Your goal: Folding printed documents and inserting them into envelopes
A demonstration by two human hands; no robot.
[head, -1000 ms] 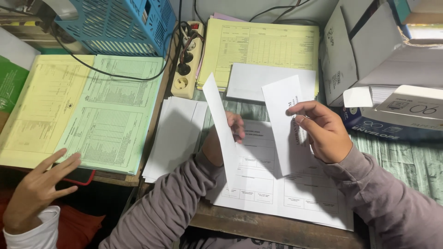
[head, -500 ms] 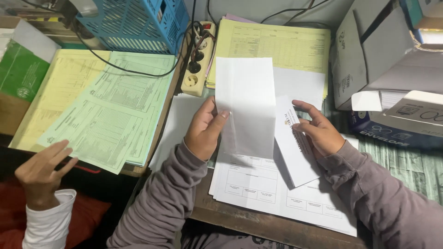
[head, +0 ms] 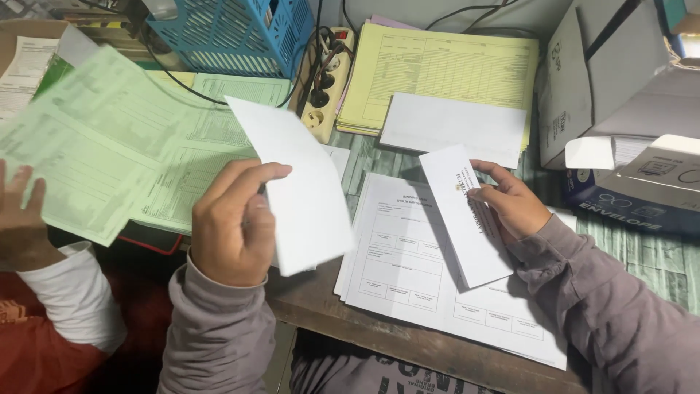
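Landmark: stack of white forms (head: 408,255) at the desk's near edge.

Left hand (head: 233,226), just left of the forms, over the desk edge: fingers clasped on a blank white sheet (head: 299,190), thumb on its face, other fingers behind. Sheet lifted off the desk, tilted, its lower corner overlapping the left margin of the forms.

Right hand (head: 510,204), over the forms' right part: fingers pinch a white envelope (head: 463,211) by its right edge. Envelope slanted, printed side up, lower end above the forms; touching or not, cannot tell.

Far left of the forms: another person's hand (head: 18,219), white sleeve, raising a green form (head: 95,146) off a stack of green and yellow papers.

Beyond the forms: a second white envelope (head: 452,128) lying partly on a yellow stack (head: 445,66). Left of that, a power strip (head: 324,80), then a blue basket (head: 233,33). Right of the forms: an open envelope box (head: 642,190), cardboard carton (head: 605,73) behind.
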